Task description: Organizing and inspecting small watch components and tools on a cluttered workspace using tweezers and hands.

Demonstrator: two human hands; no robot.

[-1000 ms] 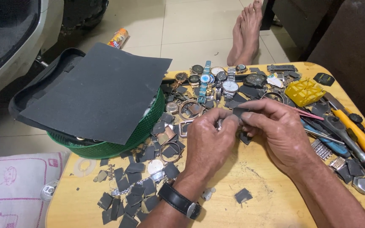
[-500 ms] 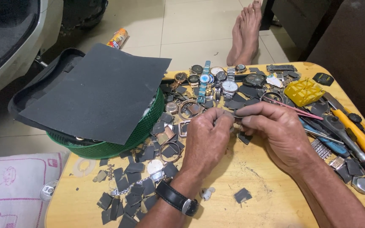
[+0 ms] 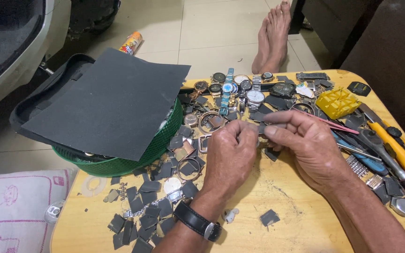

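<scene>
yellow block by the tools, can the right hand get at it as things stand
Probably yes. The yellow block lies just beyond the right hand with only flat bits between, but that hand is pinching a grey strip against the left hand and would need to release it.

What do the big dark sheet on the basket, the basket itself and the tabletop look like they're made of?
Dark sheet: matte, grainy, thin, probably sandpaper. Basket: green plastic mesh, slightly glossy. Tabletop: pale wood or laminate, scratched and smudged.
</scene>
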